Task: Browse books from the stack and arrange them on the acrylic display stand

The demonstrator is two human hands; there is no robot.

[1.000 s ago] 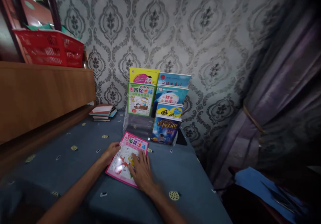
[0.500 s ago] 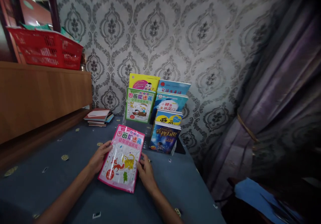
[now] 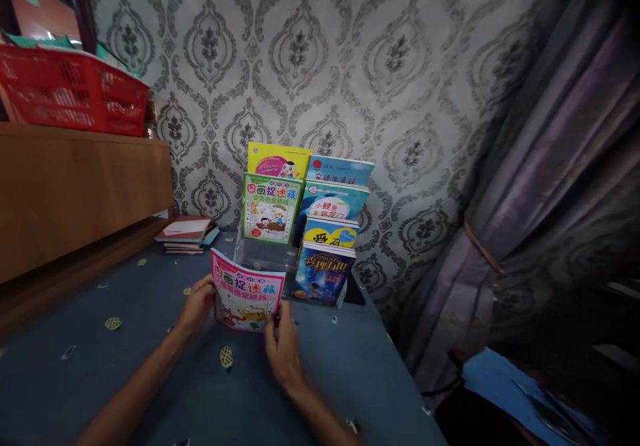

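Observation:
A pink children's picture book (image 3: 245, 301) is held between my two hands, tipped up toward standing, with its cover facing me and slightly curved. My left hand (image 3: 198, 305) grips its left edge. Its right edge is in my right hand (image 3: 284, 345), near the lower corner. Just behind it is a clear stepped stand (image 3: 264, 255). On the stand's left side a green-bordered picture book (image 3: 271, 209) stands in front of a yellow book (image 3: 276, 159). The right column has a dark blue book (image 3: 323, 276) at the front, with a yellow-and-blue book (image 3: 331, 234) and two light blue books behind.
A small pile of books (image 3: 185, 234) lies at the back left of the dark patterned tablecloth (image 3: 150, 379). A wooden cabinet (image 3: 85, 193) with a red basket (image 3: 75, 89) on top flanks the left. Wallpaper backs the table; a purple-grey curtain (image 3: 470, 286) hangs right.
The pink book has been tilted from lying back to more upright and moved toward the stand, with both hands still on it. The view has shifted slightly right.

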